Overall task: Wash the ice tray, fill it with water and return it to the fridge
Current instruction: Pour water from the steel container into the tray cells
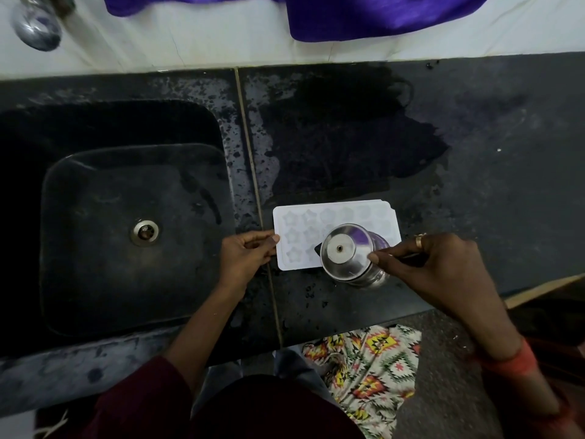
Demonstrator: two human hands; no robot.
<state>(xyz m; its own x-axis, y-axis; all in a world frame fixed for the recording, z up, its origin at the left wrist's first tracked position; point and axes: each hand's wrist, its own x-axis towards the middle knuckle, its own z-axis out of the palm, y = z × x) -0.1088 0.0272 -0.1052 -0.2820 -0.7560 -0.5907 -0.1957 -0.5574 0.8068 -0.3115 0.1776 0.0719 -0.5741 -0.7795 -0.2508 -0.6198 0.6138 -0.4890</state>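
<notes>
in the head view, the ice tray (pixel 304 226) is seen lying flat on the dark counter (pixel 490 160), just right of the sink (pixel 126 280) and near the front edge. its left edge is pinched by the left hand (pixel 245 253), while a steel vessel (pixel 348 251) is gripped by the right hand (pixel 424 267) and tipped over the tray's near right part (its base is turned toward the camera, so any stream is hidden). spilling is judged the main risk: if too much were poured at once, the star-shaped cells would be overfilled and water sent across the counter, where a wet patch (pixel 348 131) is already spread. several cells are hidden by the vessel itself, so their level cannot be checked. a tap (pixel 38 23) and a purple cloth (pixel 364 14) are seen at the far wall, well apart.
</notes>
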